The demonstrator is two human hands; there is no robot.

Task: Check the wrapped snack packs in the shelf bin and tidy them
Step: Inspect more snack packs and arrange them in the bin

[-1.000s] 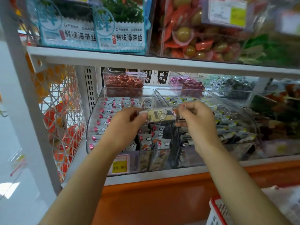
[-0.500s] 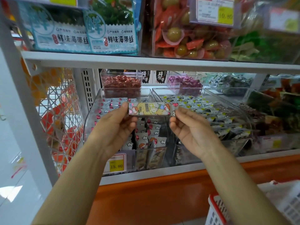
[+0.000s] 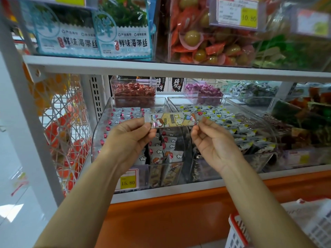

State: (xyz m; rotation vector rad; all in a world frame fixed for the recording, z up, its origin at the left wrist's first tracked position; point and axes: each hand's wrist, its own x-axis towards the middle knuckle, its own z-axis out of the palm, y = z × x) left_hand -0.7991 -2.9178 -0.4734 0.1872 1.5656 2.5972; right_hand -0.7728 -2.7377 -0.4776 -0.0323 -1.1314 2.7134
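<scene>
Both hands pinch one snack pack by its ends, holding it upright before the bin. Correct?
Not upright: the head view shows the snack pack lying level between them. The left hand and right hand do pinch its ends before the bin.

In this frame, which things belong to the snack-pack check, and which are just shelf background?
Job: snack pack, pinched at its ends by left hand and right hand; clear bin; packs in the bin.
Background: seaweed bags; red candy tub; 15.80 price tag; red-rimmed basket.
</scene>
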